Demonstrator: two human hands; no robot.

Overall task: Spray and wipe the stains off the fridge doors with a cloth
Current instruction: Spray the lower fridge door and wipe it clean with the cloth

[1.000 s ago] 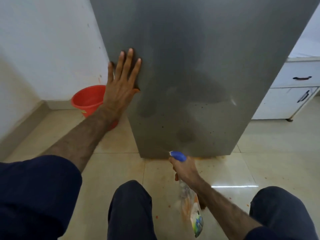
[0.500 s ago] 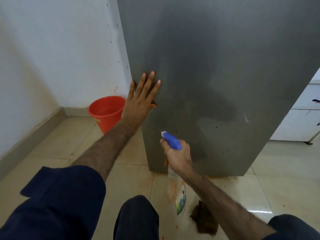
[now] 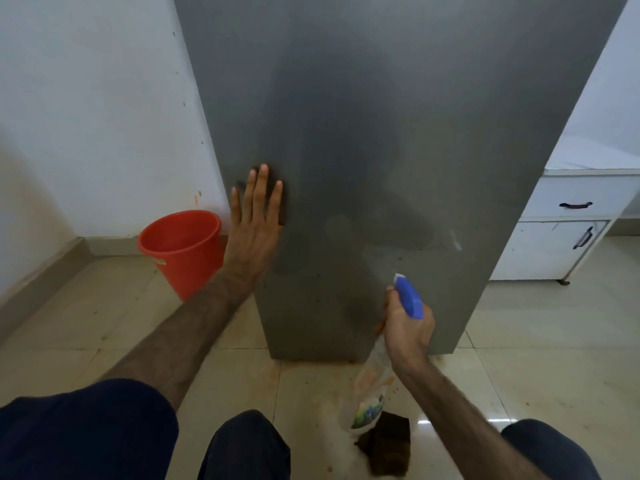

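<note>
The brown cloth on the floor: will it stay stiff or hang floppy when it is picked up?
The brown cloth lies crumpled in soft folds, so it will probably droop and weigh little. On the glossy floor tiles it would likely slide when pushed.

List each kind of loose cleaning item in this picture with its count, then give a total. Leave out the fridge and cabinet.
Spray bottle, gripped by the right hand: 1
Brown cloth on the floor: 1
Red bucket beside the fridge: 1
Total: 3
</note>
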